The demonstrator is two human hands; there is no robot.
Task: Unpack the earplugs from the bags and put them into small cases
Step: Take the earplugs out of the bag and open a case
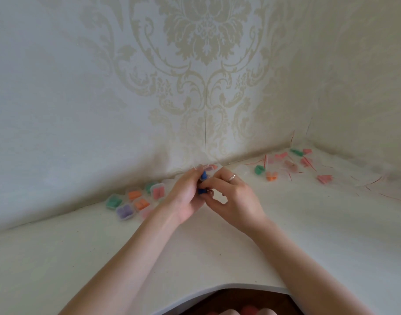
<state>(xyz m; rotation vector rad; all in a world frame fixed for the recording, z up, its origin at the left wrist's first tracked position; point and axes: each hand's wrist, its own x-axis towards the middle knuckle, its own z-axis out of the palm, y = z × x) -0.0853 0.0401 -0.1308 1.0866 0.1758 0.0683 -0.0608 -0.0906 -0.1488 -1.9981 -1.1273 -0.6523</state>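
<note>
Both of my hands meet above the middle of the white table. My left hand (183,196) and my right hand (233,196) curl round a pair of blue earplugs (203,178) held between their fingertips; whether a clear bag or case surrounds them is hard to tell. To the left lie several small clear cases (135,201) filled with green, orange, pink and purple earplugs. At the back right lie several clear bags (292,165) with pink, green and orange earplugs inside.
A patterned wall stands close behind the table, and a second wall closes the right side. Thin red strips (377,180) and empty clear bags litter the right corner. The table's curved front edge (229,286) is near my body.
</note>
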